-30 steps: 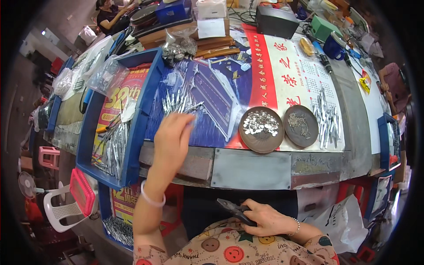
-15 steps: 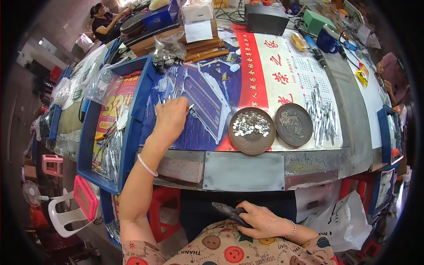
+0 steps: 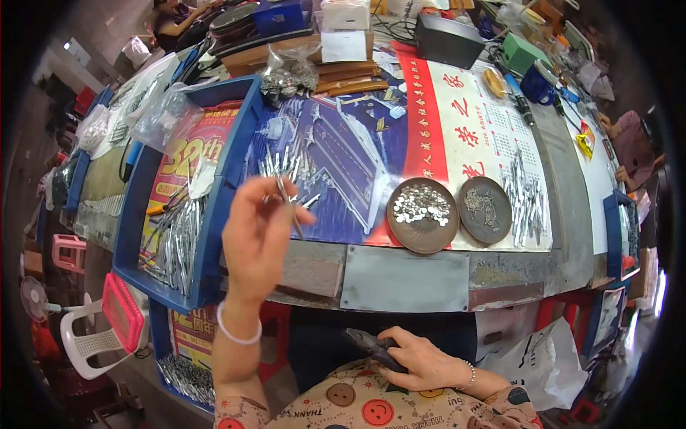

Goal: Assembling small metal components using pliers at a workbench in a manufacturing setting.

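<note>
Head-worn wide fisheye, near, looking steeply down over worktable [image 3: 572, 200].

I see strip pile [image 3: 284, 163] between tray [image 3: 229, 175] and dishes [image 3: 426, 234] on worktop [image 3: 564, 189], second pile [image 3: 526, 200] right of dishes; bag [image 3: 289, 75] behind, maybe touching tray.

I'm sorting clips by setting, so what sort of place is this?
Probably a small metal hand-assembly workshop: the right hand holds dark pliers, slim metal pieces fill part of a blue tray, and two round brown dishes hold small metal parts.
</note>
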A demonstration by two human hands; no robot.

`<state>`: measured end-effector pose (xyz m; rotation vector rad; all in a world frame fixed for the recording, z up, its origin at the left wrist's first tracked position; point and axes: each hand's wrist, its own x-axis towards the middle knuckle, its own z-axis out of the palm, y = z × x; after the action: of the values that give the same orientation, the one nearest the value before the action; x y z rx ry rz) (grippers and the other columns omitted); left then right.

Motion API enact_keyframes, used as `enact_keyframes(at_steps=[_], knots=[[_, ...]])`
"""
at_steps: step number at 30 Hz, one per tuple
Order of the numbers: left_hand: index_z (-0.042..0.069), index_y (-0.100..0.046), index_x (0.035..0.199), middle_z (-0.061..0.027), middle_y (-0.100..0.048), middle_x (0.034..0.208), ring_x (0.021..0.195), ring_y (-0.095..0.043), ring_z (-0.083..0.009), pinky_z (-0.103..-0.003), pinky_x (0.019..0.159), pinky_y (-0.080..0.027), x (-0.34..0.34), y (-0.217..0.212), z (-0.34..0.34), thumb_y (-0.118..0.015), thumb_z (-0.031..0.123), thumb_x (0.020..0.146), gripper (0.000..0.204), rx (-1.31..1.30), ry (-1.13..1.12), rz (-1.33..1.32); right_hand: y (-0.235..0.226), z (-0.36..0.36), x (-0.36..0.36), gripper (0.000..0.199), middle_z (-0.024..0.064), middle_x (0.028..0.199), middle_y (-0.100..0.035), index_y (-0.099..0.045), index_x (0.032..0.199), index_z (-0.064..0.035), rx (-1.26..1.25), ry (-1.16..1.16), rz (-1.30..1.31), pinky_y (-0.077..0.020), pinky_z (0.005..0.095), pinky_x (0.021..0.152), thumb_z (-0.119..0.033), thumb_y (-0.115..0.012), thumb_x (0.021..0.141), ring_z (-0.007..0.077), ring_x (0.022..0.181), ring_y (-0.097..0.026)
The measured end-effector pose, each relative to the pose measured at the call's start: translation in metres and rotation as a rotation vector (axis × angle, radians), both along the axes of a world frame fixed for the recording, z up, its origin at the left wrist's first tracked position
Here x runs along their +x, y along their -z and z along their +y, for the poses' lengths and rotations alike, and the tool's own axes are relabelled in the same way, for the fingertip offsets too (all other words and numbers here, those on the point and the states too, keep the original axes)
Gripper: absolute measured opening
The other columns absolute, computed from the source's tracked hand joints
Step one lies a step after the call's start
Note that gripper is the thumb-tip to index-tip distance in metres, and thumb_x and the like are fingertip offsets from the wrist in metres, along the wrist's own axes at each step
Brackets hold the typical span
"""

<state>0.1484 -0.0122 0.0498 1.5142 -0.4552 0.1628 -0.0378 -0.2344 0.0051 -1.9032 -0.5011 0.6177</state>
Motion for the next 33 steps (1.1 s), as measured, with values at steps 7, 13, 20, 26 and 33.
enact_keyframes(at_steps=[7, 13, 20, 26, 33], knots=[[-0.003, -0.053, 0.111, -0.0145, -0.063, 0.103, 0.086, -0.063, -0.0152, -0.027, 0.080, -0.052, -0.062, 0.053, 0.006, -0.054, -0.003, 0.096, 0.015, -0.208, 0.187, 0.130, -0.018, 0.005, 0.020, 0.015, 0.0195, 0.110, -0.056, -0.065, 0.084, 0.0004, 0.113, 0.213, -0.338, -0.0514, 0.0347, 0.061, -0.011, -0.072, 0.077, 0.0301, 0.068, -0.062], [-0.002, -0.055, 0.104, -0.0131, -0.062, 0.100, 0.079, -0.061, -0.0124, -0.023, 0.072, -0.051, -0.061, 0.067, 0.007, -0.057, 0.000, 0.095, 0.009, -0.219, 0.210, 0.080, -0.052, 0.006, 0.051, 0.014, 0.0195, 0.107, -0.057, -0.064, 0.082, 0.0021, -0.177, 0.200, -0.414, -0.0531, 0.0332, 0.066, -0.001, -0.074, 0.072, 0.0269, 0.074, -0.066], [-0.001, -0.055, 0.102, -0.0123, -0.062, 0.097, 0.074, -0.059, -0.0110, -0.023, 0.067, -0.050, -0.061, 0.073, 0.014, -0.058, 0.003, 0.096, 0.008, -0.248, 0.233, 0.011, -0.120, 0.013, 0.074, 0.023, 0.0161, 0.103, -0.053, -0.067, 0.086, -0.0057, -0.309, 0.106, -0.783, -0.0509, 0.0361, 0.063, -0.005, -0.076, 0.065, 0.0293, 0.076, -0.060], [-0.001, -0.054, 0.102, -0.0119, -0.062, 0.095, 0.073, -0.058, -0.0114, -0.023, 0.067, -0.049, -0.062, 0.070, 0.016, -0.058, 0.006, 0.097, 0.009, -0.254, 0.230, 0.007, -0.116, 0.030, 0.096, 0.030, 0.0215, 0.103, -0.053, -0.055, 0.072, -0.0007, -0.399, -0.033, -0.660, -0.0528, 0.0388, 0.063, -0.013, -0.081, 0.064, 0.0329, 0.075, -0.062], [0.000, -0.054, 0.103, -0.0096, -0.060, 0.091, 0.074, -0.058, -0.0115, -0.024, 0.069, -0.047, -0.062, 0.075, 0.014, -0.057, 0.005, 0.097, 0.009, -0.325, 0.276, 0.080, -0.111, 0.026, 0.096, 0.016, 0.0172, 0.102, -0.056, -0.063, 0.079, -0.0005, -0.418, -0.028, -0.516, -0.0490, 0.0363, 0.056, -0.010, -0.075, 0.074, 0.0278, 0.068, -0.061]])
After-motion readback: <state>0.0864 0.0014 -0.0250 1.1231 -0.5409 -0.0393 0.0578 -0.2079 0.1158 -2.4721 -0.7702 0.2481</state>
